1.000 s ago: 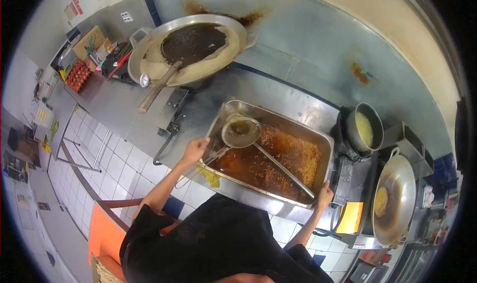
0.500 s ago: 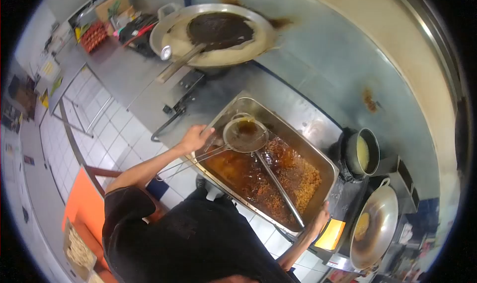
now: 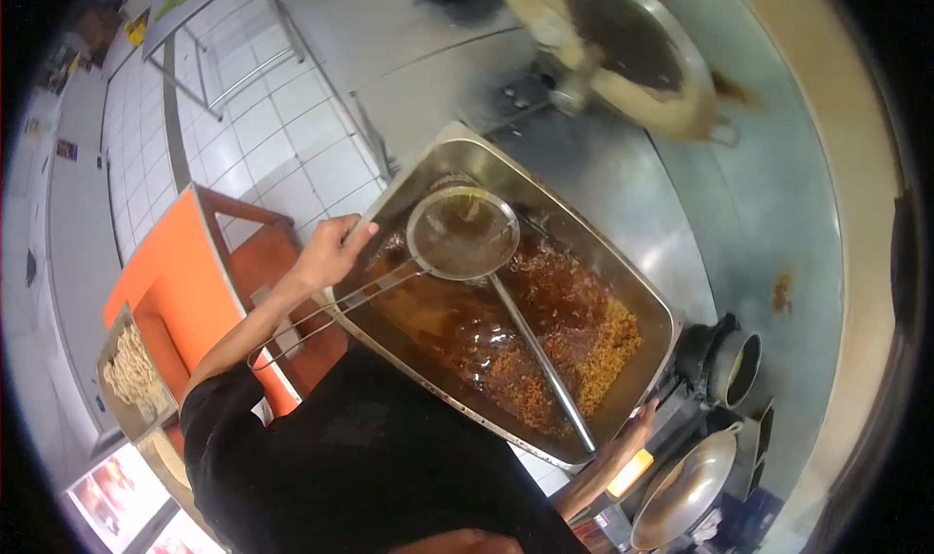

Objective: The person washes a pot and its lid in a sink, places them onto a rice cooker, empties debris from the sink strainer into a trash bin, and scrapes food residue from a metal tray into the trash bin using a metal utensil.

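Observation:
A deep rectangular metal tray (image 3: 658, 306) holds dark brown liquid with golden-brown crumbs gathered toward its right end. My left hand (image 3: 333, 252) grips the tray's left rim, beside the wire handle of a strainer. The round mesh strainer (image 3: 463, 233) lies over the tray's left part, its handle sticking out past the near rim. A metal ladle or rod (image 3: 543, 359) runs from the strainer down to the lower right corner. My right hand (image 3: 628, 447) holds the tray at that right end, its fingers partly hidden.
A large wok (image 3: 681, 116) of dark liquid stands at the upper right. At the lower right are a pot (image 3: 736, 369) and another wok (image 3: 689, 491). An orange table (image 3: 185, 262) stands at the left, near a container of pale food (image 3: 136, 374). White tiles (image 3: 292, 97) cover the floor.
The tray, held in both my hands, has come off the counter and nearer the camera. The view has turned, so the large wok now appears farther right and the orange table shows more.

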Demonstrator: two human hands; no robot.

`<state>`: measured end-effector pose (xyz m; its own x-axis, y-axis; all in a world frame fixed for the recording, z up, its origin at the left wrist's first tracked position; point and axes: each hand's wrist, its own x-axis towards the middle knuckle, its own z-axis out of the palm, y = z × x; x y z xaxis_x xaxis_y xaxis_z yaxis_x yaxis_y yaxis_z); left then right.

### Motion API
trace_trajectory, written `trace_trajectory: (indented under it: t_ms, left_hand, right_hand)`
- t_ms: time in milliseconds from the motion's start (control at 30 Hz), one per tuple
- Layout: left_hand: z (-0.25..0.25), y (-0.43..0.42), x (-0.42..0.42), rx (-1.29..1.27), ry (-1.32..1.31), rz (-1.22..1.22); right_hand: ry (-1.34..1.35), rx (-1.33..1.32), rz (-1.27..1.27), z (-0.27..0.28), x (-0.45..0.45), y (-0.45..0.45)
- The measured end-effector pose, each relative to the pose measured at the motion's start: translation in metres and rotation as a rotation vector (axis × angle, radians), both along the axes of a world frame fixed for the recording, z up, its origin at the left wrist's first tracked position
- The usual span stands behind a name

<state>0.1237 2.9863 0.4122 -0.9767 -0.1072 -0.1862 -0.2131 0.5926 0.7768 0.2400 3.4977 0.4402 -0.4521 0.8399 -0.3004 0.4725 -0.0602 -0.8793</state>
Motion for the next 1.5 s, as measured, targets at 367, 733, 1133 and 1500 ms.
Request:
trace_trajectory:
  t_ms: [367, 733, 1133, 1500]
  left_hand:
    - [0.103, -0.059, 0.007, -0.070, -0.101, 0.033]
    - [0.029, -0.031, 0.122, 0.067, 0.034, 0.177]
    - [0.015, 0.017, 0.299, 0.012, 0.263, 0.398]
    - [0.027, 0.042, 0.358, -0.109, 0.321, 0.444]
  right_hand:
    - [0.096, -0.323, 0.149, 0.069, -0.028, -0.055]
    - [0.230, -0.216, 0.301, 0.036, 0.030, -0.006]
    - [0.296, -0.224, 0.490, 0.014, 0.083, 0.020]
    - [0.452, -0.369, 0.536, -0.010, 0.106, 0.036]
